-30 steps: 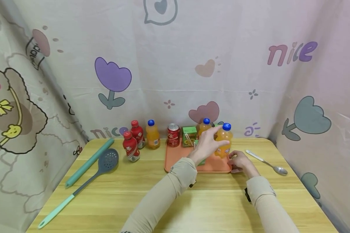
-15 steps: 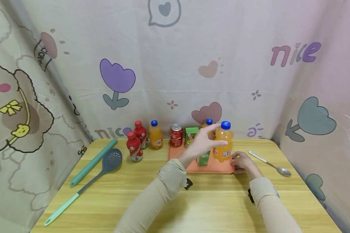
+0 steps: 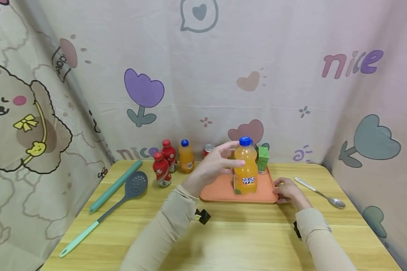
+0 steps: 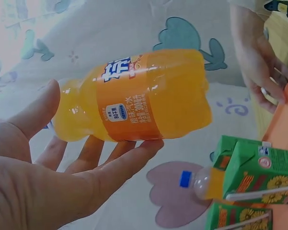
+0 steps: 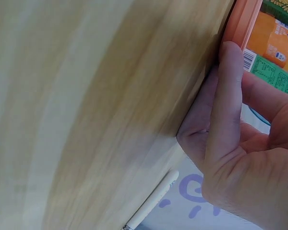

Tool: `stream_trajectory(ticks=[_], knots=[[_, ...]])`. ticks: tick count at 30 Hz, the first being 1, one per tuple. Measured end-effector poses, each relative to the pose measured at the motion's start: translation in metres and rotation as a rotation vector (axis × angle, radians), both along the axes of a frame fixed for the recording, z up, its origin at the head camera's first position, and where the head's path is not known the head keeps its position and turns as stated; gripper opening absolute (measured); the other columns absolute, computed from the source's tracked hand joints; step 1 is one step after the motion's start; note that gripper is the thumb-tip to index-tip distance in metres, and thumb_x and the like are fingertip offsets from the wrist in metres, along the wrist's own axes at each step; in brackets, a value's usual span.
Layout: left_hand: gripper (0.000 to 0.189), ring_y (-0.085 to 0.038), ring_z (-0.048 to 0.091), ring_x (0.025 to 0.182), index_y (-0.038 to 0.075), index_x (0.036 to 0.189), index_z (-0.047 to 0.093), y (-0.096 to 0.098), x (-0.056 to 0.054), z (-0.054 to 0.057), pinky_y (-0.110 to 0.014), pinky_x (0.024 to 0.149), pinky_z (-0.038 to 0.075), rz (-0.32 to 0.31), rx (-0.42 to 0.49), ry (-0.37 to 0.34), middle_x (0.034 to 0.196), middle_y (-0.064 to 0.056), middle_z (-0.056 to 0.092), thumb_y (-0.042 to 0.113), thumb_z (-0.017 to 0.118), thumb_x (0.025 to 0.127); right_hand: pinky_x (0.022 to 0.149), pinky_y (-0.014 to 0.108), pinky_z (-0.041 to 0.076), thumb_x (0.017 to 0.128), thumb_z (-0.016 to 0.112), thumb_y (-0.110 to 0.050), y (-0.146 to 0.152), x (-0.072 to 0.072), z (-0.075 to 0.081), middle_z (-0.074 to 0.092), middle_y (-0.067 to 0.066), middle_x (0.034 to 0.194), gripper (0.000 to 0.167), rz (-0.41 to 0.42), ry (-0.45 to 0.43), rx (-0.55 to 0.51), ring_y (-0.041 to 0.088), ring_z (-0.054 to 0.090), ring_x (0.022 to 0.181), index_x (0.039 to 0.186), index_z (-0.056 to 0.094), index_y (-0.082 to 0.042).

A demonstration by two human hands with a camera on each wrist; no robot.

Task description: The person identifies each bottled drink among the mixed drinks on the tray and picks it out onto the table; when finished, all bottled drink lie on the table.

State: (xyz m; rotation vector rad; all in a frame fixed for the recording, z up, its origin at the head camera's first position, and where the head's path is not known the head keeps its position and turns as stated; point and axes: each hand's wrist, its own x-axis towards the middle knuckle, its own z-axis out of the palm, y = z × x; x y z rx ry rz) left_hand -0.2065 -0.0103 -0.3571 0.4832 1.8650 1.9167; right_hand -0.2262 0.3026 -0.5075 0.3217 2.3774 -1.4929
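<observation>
My left hand (image 3: pixel 213 163) holds an orange soda bottle (image 3: pixel 247 171) with a blue cap, thumb on one side and fingers on the other. The left wrist view shows the bottle (image 4: pixel 134 96) gripped around its upper part, over the tray. At the right front corner of the orange tray (image 3: pixel 217 195), my right hand (image 3: pixel 288 191) pinches the rim, fingertips right at the edge (image 5: pixel 237 28). A green juice box (image 3: pixel 262 160) stands at the tray's back right. More green juice boxes (image 4: pixel 261 172) and a second orange bottle (image 4: pixel 201 182) show in the left wrist view.
A red can (image 3: pixel 208 148) is partly hidden behind my left hand. Left of the tray stand two red bottles (image 3: pixel 161 169) and another orange bottle (image 3: pixel 186 158). Farther left lie a slotted spatula (image 3: pixel 135 184) and a teal rod (image 3: pixel 115 187). A spoon (image 3: pixel 320 194) lies at right.
My left hand has carried the orange soda bottle leftward over the tray, uncovering the juice box at the back right. My right hand stays at the tray's corner; the head view has shifted slightly.
</observation>
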Motion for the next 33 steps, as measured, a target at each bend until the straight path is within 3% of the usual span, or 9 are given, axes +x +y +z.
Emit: stream_trajectory(ticks=[9,17,26,33], knots=[[0.066,-0.030,0.067,0.126,0.020,0.159,0.043,-0.040,-0.001,0.001,-0.047,0.105,0.060,-0.027,0.018,-0.006,0.155,-0.017,0.056,0.004,0.068,0.100,0.060,0.029,0.063,0.101,0.060,0.002,0.002,-0.001,-0.002,0.065,0.006,0.078,0.035,0.004,-0.005,-0.002,0.013,0.065,0.066,0.132,0.046,0.008],[0.062,-0.028,0.062,0.128,0.021,0.158,0.046,-0.079,-0.010,-0.020,-0.044,0.103,0.059,0.013,-0.005,0.012,0.154,-0.017,0.055,0.003,0.066,0.101,0.060,0.028,0.063,0.101,0.059,0.001,0.003,0.001,-0.001,0.061,0.004,0.079,0.038,0.027,-0.007,-0.026,0.011,0.063,0.067,0.134,0.042,0.009],[0.063,-0.038,0.055,0.142,0.024,0.156,0.045,-0.114,-0.016,-0.044,-0.058,0.117,0.048,0.177,-0.144,0.092,0.159,-0.013,0.051,0.013,0.072,0.100,0.061,0.029,0.063,0.102,0.059,0.000,0.003,0.000,0.002,0.066,0.006,0.081,0.039,0.026,-0.018,-0.009,0.012,0.066,0.069,0.136,0.043,0.008],[0.063,-0.040,0.062,0.131,0.019,0.155,0.044,-0.128,-0.023,-0.054,-0.050,0.109,0.055,0.286,-0.184,0.180,0.154,-0.017,0.056,0.010,0.073,0.099,0.061,0.029,0.063,0.102,0.059,0.001,0.003,0.000,0.002,0.070,0.006,0.082,0.038,0.031,-0.022,-0.026,0.012,0.068,0.070,0.135,0.043,0.009]])
